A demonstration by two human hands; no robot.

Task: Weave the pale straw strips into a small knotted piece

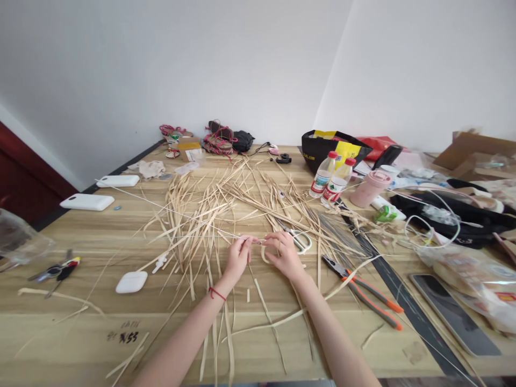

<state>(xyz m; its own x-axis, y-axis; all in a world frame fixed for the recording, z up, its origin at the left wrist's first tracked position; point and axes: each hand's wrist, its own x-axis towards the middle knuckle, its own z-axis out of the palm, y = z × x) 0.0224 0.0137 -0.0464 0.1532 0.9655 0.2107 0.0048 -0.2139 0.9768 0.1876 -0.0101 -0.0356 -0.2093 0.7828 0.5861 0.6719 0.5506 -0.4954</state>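
Note:
My left hand point(237, 257) and my right hand point(284, 253) meet over the middle of the wooden table point(80, 333). Both pinch a thin pale straw strip point(258, 242) stretched between their fingertips; a curl of it loops down by my right hand. A red thread circles my left wrist. A big loose pile of dried straw strips point(226, 209) spreads just beyond my hands. White-handled scissors point(300, 240) lie right of my right hand.
Orange-handled pliers point(363, 290) and a long dark ruler point(403, 301) lie to the right, near a phone point(453, 312). Two bottles point(330, 180), a pink cup point(368, 189) and a bag point(334, 148) stand behind. White cases point(131, 282) and power banks point(86, 202) lie left.

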